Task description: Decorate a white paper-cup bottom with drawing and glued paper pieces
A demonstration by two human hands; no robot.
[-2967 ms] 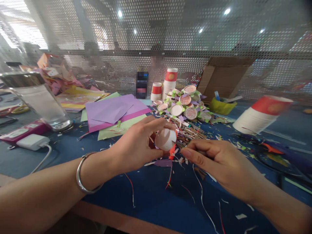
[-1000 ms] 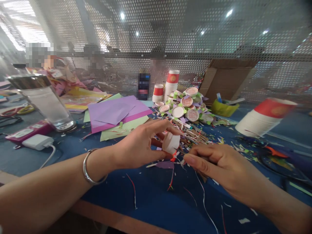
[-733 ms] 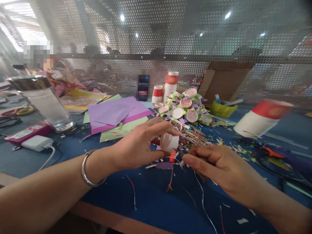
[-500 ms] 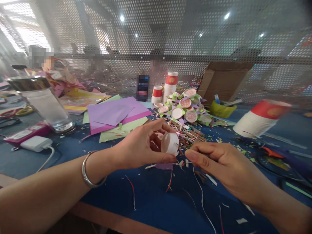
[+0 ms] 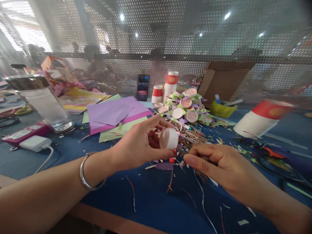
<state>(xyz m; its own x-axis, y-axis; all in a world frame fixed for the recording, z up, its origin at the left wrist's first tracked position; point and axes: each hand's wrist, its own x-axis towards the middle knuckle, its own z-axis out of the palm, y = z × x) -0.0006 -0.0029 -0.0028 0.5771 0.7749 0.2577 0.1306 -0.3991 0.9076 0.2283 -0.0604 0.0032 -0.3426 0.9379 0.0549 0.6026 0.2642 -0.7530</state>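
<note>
My left hand [image 5: 140, 146] pinches a small white round paper cup bottom [image 5: 168, 138] between thumb and fingertips, held a little above the blue table [image 5: 151, 201]. A silver bangle [image 5: 85, 174] sits on that wrist. My right hand [image 5: 214, 165] is just to the right of the white piece, fingers curled tight together; what they grip is hidden. Below both hands lie red, white and purple paper scraps [image 5: 168, 164].
A heap of cut paper-cup flowers [image 5: 186, 109] and strips lies behind the hands. Purple and green paper sheets [image 5: 114, 113], a glass jar [image 5: 46, 104], a white charger [image 5: 34, 143], stacked red-and-white cups [image 5: 170, 83], a tipped cup stack [image 5: 263, 118] and a cardboard box [image 5: 226, 79] surround them.
My left hand has turned the white round piece so its flat face shows more, and raised it slightly. My right hand stayed closed close beside it, shifting only a little.
</note>
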